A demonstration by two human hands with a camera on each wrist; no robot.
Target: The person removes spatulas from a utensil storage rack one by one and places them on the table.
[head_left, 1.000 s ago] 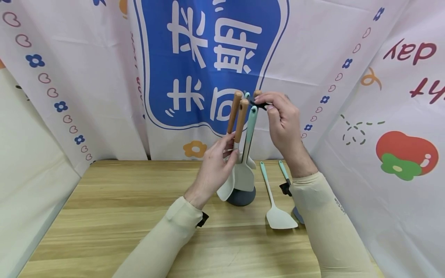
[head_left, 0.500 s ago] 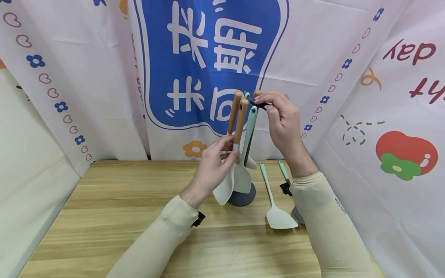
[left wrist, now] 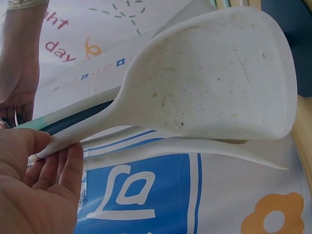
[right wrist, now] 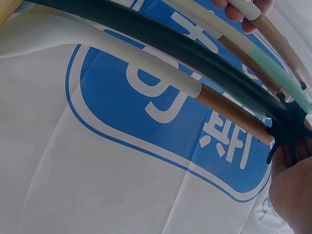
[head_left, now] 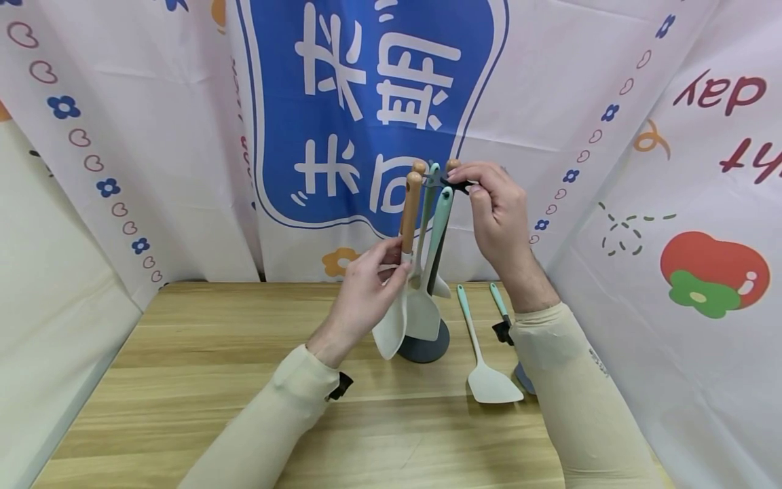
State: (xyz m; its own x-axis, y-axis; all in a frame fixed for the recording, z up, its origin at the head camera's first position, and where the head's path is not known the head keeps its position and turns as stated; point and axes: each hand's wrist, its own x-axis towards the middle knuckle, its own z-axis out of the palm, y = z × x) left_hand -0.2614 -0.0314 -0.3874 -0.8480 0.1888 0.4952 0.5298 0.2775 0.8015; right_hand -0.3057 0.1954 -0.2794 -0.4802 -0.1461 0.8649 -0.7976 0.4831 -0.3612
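Observation:
My left hand [head_left: 360, 288] pinches the white neck of a wooden-handled spatula [head_left: 389, 333]. In the left wrist view its broad, speckled white blade [left wrist: 209, 78] points away from the fingers. A dark utensil rack [head_left: 425, 350] stands upright beside it, with a round base and a hooked top. My right hand [head_left: 497, 210] holds one of the top hooks [right wrist: 285, 129] between thumb and fingers. On the rack hang a mint-handled spatula [head_left: 426, 316] and other utensils, some wooden-handled. Whether the held spatula still touches its hook is unclear.
To the right of the rack, a mint-handled white spatula [head_left: 491, 384] lies on the wooden table [head_left: 214, 380]. Another mint-handled utensil [head_left: 497, 299] with a greyish-blue head lies farther right, partly behind the right forearm. Printed cloth [head_left: 550, 81] hangs behind.
My left hand has drifted left and slightly down, carrying the wooden-handled spatula away from the mint-handled one. A mint-handled utensil behind now shows more. My right hand stays in place.

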